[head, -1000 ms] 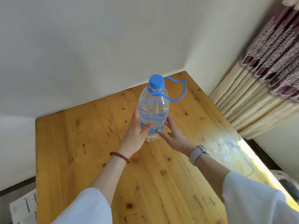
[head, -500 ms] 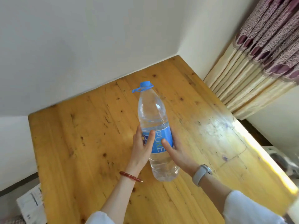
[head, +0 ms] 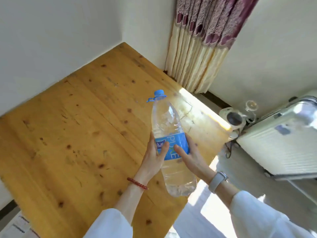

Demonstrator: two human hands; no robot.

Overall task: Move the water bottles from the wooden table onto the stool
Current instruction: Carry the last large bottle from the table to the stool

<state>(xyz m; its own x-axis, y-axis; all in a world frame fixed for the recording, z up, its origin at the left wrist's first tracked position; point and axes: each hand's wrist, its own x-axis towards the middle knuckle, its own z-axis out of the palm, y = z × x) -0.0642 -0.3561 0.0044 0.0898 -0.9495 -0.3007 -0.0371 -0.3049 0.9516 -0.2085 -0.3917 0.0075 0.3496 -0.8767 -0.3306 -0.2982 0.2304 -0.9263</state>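
Note:
A large clear water bottle (head: 167,124) with a blue cap, blue carry loop and blue label hangs in the air above the right front corner of the wooden table (head: 77,134). It tilts with its cap away from me. My left hand (head: 155,158) grips its left side at the label, and my right hand (head: 190,158) grips its right side. Both wrists show, one with a red bead bracelet, the other with a watch. No stool is in view.
White walls meet at the table's far corner. A cream and maroon curtain (head: 204,40) hangs to the right of the table. A pale ribbed suitcase (head: 281,145) lies on the floor at right, with a small white device (head: 234,118) and cables beside it.
The bottle has been lifted off the table and carried toward me and to the right, past the table's right edge. My view has swung right, and the suitcase and floor have come into sight.

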